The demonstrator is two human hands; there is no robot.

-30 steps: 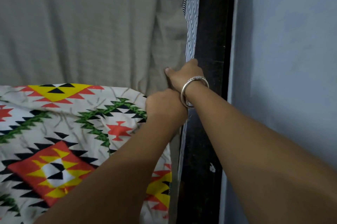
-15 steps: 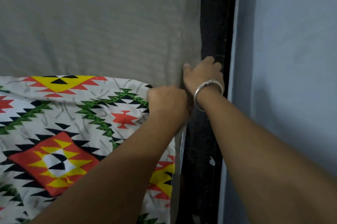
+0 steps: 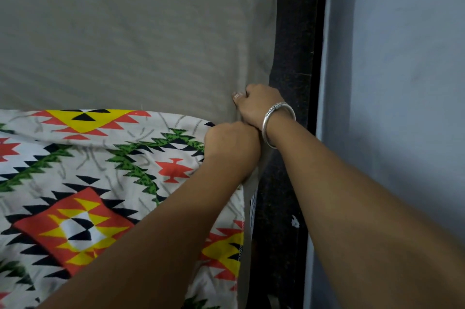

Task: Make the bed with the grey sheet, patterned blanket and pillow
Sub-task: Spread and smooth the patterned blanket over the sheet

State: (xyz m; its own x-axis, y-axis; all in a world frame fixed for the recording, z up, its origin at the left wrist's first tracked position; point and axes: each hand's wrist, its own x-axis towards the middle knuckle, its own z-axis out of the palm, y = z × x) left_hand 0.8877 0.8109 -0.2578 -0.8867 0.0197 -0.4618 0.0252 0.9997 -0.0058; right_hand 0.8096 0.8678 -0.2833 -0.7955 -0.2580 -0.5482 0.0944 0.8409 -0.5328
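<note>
Plain grey sheet (image 3: pixel 125 31), white blanket (image 3: pixel 100 165) (red, yellow, green, black zigzag diamonds), silver bangle (image 3: pixel 278 119), black bed frame (image 3: pixel 294 31).

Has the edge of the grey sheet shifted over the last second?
Yes. The edge of the grey sheet has gone right, up to the black bed frame, hiding most of the striped mattress that showed between them.

Only one camera was used, worn on the person's head. It looked forward and down from very near, over the right edge of the grey sheet (image 3: pixel 125 31) and patterned blanket (image 3: pixel 83 177), with the wall (image 3: pixel 402 57) on its right.
</note>
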